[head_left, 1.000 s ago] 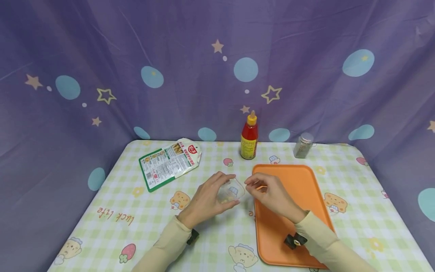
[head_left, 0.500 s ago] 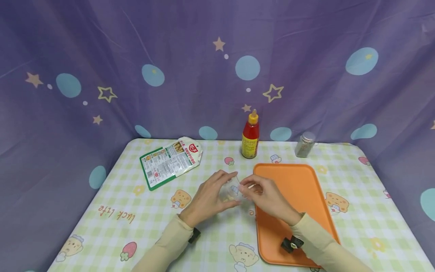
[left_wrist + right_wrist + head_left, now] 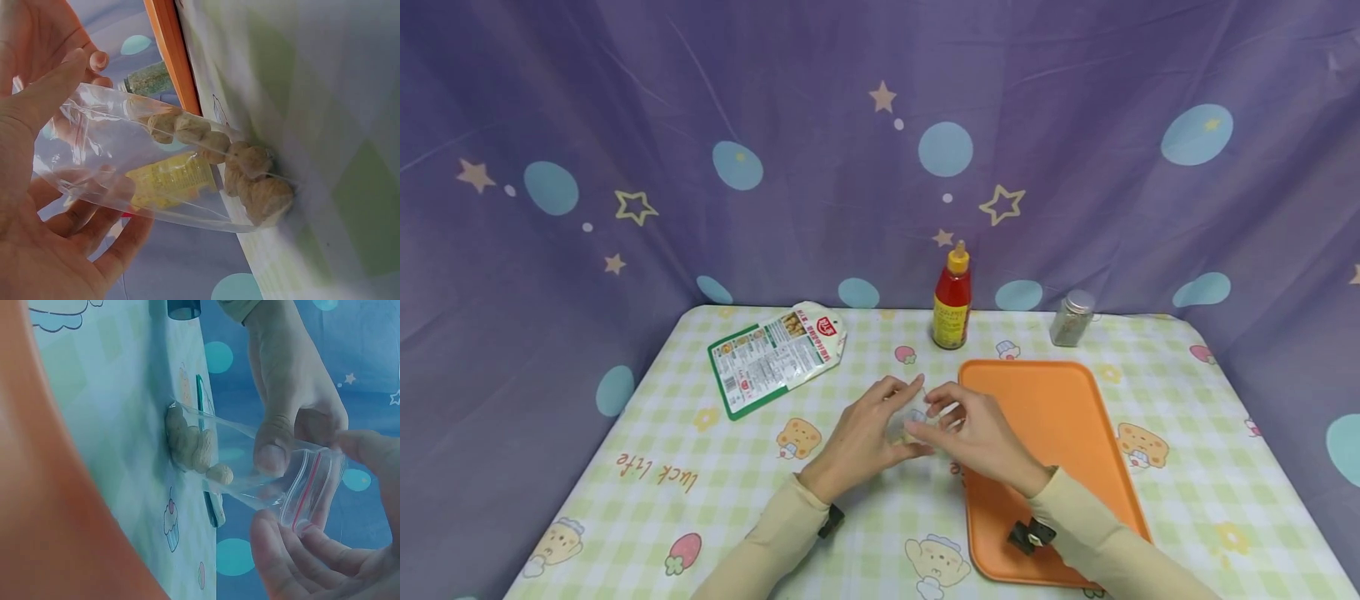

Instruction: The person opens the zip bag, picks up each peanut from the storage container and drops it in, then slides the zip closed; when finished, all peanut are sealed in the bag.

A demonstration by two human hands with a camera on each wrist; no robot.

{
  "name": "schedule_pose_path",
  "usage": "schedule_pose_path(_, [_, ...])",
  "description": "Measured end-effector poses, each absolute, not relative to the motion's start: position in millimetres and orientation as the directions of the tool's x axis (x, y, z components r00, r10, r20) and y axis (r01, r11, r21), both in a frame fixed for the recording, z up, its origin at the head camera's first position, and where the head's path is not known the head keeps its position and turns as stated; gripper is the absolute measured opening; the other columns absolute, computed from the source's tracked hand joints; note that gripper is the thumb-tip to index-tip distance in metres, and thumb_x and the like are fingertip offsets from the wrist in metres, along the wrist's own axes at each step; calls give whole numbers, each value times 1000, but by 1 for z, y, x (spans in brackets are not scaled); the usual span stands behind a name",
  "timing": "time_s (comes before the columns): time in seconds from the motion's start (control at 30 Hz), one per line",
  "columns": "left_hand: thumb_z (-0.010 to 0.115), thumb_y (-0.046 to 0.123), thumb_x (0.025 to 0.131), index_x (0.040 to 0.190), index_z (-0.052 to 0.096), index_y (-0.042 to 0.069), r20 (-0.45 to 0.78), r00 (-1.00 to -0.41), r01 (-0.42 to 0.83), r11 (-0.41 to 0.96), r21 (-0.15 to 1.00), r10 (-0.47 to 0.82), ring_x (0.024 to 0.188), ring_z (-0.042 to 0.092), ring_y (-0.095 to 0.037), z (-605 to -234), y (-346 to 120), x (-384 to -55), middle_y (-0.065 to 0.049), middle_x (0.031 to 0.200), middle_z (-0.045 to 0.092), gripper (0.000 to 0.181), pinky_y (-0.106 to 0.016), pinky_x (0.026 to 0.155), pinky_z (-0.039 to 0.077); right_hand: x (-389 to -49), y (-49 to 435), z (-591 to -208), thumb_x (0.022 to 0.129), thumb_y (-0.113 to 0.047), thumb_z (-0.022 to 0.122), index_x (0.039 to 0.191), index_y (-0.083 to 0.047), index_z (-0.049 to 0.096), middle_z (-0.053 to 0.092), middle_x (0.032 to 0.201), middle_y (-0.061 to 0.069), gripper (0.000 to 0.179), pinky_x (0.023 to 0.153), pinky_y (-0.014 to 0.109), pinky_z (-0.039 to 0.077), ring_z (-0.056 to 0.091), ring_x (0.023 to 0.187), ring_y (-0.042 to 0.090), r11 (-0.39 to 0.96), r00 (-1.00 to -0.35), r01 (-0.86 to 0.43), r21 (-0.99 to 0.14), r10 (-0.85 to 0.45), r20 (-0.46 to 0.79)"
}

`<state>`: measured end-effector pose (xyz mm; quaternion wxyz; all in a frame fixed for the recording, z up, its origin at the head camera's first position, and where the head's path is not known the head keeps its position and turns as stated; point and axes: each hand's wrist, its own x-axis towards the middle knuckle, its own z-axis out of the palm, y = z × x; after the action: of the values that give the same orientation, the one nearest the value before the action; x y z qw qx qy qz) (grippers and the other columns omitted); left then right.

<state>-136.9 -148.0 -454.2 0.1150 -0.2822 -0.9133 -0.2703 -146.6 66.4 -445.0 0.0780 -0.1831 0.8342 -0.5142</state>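
Note:
A clear zip bag [image 3: 94, 156] with a red seal line [image 3: 306, 490] hangs bottom down over the tablecloth. Several unshelled peanuts [image 3: 215, 147] lie in its lower end. My left hand [image 3: 865, 433] grips the upper part of the bag, thumb on one face and fingers behind. My right hand [image 3: 981, 433] is at the bag's mouth, its thumb and fingertips at the two edges beside the seal line, as the right wrist view shows. The bag is faint between the hands in the head view.
An orange tray [image 3: 1045, 400] lies under the right forearm. Behind stand a red sauce bottle with a yellow cap [image 3: 952, 300] and a small jar of dried herbs [image 3: 1071, 321]. A green and white food pouch [image 3: 775, 358] lies flat at back left.
My right hand has come left from beside the bag to its mouth, its thumb now overlapping it. The left hand keeps its hold and has barely moved.

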Motion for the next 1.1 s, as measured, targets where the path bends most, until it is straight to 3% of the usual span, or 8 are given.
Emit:
schedule_pose_path(0.17, [92, 49, 75, 158, 46, 16, 367, -813, 579, 689, 436, 451, 109, 62, -14, -453, -147, -136, 0, 128, 62, 101, -33, 92, 58, -148, 66, -444, 89, -45, 81, 116, -20, 70, 76, 105, 4, 39, 73, 26, 60, 72, 84, 10, 410, -918, -250, -877, -388, 80])
schedule_pose_path(0.43, [92, 55, 72, 161, 41, 17, 329, -824, 567, 655, 499, 461, 100, 61, -20, -453, -144, -138, -4, 128, 58, 110, -29, 89, 54, -152, 70, -449, 87, -9, 77, 120, -11, 69, 75, 107, 10, 34, 77, 24, 59, 71, 89, 14, 393, -903, -295, -871, -413, 120])
schedule_pose_path(0.57, [81, 53, 87, 159, 45, 19, 297, -852, 521, 648, 556, 431, 103, 64, -19, -451, -145, -138, -6, 128, 60, 87, -29, 87, 56, -153, 75, -451, 88, 0, 73, 123, -7, 68, 74, 108, 12, 35, 80, 28, 61, 74, 92, 18, 359, -897, -292, -886, -424, 124])
schedule_pose_path(0.7, [67, 33, 103, 154, 51, 15, 323, -853, 520, 615, 592, 410, 108, 69, -18, -449, -148, -140, -6, 124, 63, 57, -33, 91, 59, -153, 79, -453, 92, 2, 71, 122, -11, 69, 74, 109, 10, 33, 80, 31, 62, 73, 94, 19, 334, -892, -290, -897, -433, 128])
schedule_pose_path(0.83, [66, 20, 104, 149, 57, 11, 359, -847, 530, 580, 618, 392, 105, 71, -20, -449, -149, -143, -5, 118, 66, 47, -38, 95, 59, -153, 81, -452, 96, -2, 71, 121, -14, 70, 74, 110, 7, 28, 84, 30, 61, 72, 95, 18, 319, -881, -309, -896, -452, 143])
schedule_pose_path(1.1, [60, 23, 107, 116, 71, 14, 333, -872, 484, 536, 692, 359, 108, 70, -12, -449, -153, -147, 1, 114, 73, 17, -34, 101, 57, -154, 84, -447, 99, -8, 70, 120, -9, 71, 75, 113, 8, 21, 87, 28, 60, 69, 99, 21, 287, -871, -283, -915, -476, 120])
